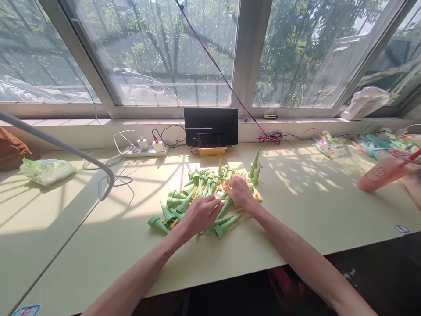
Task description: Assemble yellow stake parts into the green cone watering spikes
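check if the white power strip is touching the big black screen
Apart: the head view shows bare table between the right end of the white power strip and the left edge of the big black screen

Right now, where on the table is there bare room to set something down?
One free patch lies between the green plastic spikes and the pink drink cup; another between the spikes and the tabletop seam. It's crowded where the left hand and right hand are among the spikes, and behind, around the tablet and power strip.
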The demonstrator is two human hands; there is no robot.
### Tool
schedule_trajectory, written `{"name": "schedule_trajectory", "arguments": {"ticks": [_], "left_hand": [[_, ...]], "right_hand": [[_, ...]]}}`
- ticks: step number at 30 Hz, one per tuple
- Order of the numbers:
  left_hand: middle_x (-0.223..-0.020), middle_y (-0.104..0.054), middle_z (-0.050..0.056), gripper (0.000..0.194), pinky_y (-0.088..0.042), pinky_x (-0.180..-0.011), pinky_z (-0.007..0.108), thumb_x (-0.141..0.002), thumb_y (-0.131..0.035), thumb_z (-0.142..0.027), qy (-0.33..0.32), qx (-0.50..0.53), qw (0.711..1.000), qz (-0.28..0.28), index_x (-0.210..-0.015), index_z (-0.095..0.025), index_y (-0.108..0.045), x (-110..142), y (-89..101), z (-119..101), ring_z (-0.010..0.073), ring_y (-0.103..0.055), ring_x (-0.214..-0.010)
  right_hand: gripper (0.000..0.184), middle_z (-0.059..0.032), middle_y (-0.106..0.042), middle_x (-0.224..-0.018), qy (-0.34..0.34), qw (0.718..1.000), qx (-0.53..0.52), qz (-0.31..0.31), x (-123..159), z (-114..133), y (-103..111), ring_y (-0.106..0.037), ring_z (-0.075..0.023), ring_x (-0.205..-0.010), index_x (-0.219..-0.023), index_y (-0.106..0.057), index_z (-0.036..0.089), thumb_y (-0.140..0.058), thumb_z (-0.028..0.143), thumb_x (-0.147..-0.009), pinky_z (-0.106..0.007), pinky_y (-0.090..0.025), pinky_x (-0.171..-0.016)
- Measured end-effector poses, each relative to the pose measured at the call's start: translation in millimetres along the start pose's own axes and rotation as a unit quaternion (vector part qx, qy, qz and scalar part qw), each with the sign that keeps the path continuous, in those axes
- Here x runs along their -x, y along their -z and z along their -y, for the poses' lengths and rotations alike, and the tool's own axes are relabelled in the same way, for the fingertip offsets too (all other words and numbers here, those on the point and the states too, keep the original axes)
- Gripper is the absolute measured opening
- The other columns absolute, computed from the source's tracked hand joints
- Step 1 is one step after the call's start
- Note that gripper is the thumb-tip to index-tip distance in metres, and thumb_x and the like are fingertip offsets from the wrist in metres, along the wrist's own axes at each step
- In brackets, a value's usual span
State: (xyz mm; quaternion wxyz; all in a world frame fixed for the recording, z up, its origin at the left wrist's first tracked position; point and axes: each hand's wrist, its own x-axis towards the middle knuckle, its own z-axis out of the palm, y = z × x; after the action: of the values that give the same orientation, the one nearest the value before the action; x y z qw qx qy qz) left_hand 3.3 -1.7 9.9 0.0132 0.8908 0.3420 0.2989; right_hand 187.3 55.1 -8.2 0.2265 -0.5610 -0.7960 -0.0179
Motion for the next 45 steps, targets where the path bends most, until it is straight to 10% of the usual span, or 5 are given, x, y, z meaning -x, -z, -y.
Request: {"name": "schedule_trajectory", "arguments": {"ticks": [17,27,45], "left_hand": [[-0.059,-0.048,-0.001,0.039,-0.028,-0.049,0.024,-0.098,-0.04,-0.026,0.003,0.009,1.0,0.01,-0.065,-0.016,-0.059,1,0.0,1,0.0077,-0.038,-0.049],[-0.069,-0.057,0.001,0.024,-0.034,-0.052,0.022,-0.094,-0.047,-0.028,0.088,0.003,0.996,-0.02,-0.086,-0.016,-0.066,1,-1.6,4,0.0082,-0.042,-0.052],[-0.076,-0.058,0.001,0.02,-0.035,-0.052,0.021,-0.092,-0.052,-0.027,0.06,0.029,0.996,-0.052,-0.082,-0.017,-0.065,1,0.7,6,0.0072,-0.04,-0.053]], "right_hand": [[0.022,-0.005,-0.058,-0.075,-0.004,0.999,-0.037,0.014,0,1,0,-0.051,-0.0187,-0.076,-0.07,-0.067,0.016,-0.056,0.016,-0.09,-0.035,-0.036,-0.082],[0.013,-0.0046,-0.055,-0.078,0.049,0.963,-0.225,-0.142,21,19,18,-0.052,-0.0197,-0.08,-0.088,-0.069,0.017,-0.058,0.023,-0.093,-0.031,-0.045,-0.073],[0.013,-0.0008,-0.056,-0.071,0.008,0.92,-0.382,-0.091,36,37,21,-0.052,-0.0139,-0.064,-0.081,-0.07,0.019,-0.063,0.028,-0.087,-0.027,-0.044,-0.061]]}}
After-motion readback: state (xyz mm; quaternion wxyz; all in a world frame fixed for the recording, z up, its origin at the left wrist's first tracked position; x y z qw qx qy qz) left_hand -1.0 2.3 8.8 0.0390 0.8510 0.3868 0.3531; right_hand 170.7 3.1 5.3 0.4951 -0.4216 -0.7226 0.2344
